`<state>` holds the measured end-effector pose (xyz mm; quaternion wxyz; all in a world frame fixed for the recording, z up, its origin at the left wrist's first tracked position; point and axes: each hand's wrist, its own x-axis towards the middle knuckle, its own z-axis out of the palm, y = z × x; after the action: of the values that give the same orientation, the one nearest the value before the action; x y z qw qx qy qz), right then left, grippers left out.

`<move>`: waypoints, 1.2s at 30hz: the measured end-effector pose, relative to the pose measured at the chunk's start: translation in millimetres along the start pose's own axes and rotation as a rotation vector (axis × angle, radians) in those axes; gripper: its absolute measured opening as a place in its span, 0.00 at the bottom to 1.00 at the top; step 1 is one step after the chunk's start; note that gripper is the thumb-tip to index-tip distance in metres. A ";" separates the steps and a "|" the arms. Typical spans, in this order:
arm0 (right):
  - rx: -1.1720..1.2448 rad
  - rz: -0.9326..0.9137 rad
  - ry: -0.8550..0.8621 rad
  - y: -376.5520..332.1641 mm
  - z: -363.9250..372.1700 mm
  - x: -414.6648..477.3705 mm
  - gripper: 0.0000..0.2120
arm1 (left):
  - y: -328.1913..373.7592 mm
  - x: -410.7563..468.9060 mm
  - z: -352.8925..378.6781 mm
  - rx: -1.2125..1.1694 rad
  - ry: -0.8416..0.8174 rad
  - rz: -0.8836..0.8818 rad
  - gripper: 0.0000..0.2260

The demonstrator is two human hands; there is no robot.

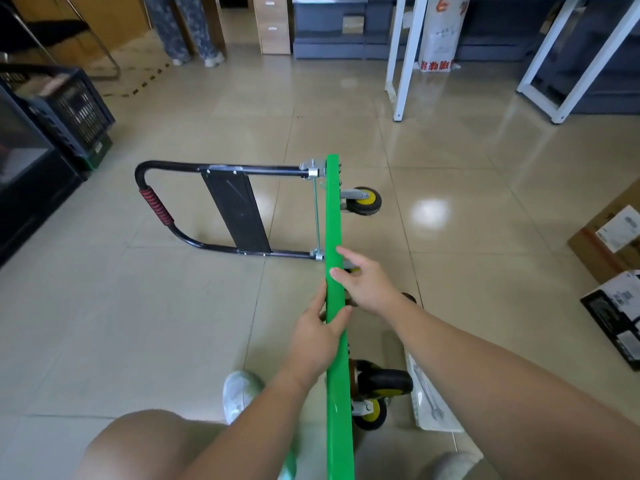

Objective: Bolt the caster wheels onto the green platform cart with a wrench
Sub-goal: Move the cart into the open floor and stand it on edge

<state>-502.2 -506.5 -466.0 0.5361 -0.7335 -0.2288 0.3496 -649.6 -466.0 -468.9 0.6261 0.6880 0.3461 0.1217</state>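
Note:
The green platform cart (334,216) stands on its side edge on the tiled floor, its black handle (180,202) with a red grip folded out to the left. My left hand (317,336) grips the upper green edge, thumb on the right face. My right hand (363,282) rests on the same edge a little farther away, fingers laid over it. Black caster wheels with yellow hubs stick out to the right: one far caster wheel (365,201), two near caster wheels (381,382). A silver wrench (427,393) lies on a white sheet (436,417) right of the near wheels.
A black crate (74,109) and dark cabinet stand at the left. White table legs (405,64) rise at the back right. Cardboard boxes (613,244) sit at the right edge. Another person's legs (190,32) are at the back. My knee and shoe (239,393) are below.

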 end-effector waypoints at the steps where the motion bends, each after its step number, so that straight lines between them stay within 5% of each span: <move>1: 0.009 0.002 0.000 0.1 -0.7 0.8 0.25 | -2.6 3.4 0.1 -0.014 0.000 -0.007 0.28; 36: 0.079 0.051 0.000 10.6 -3.8 -12.5 0.25 | 5.5 -12.1 0.3 0.122 -0.091 0.031 0.29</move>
<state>-507.9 -521.2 -472.0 0.5555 -0.7173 -0.1960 0.3722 -656.4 -473.7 -460.5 0.5960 0.7350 0.3135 0.0788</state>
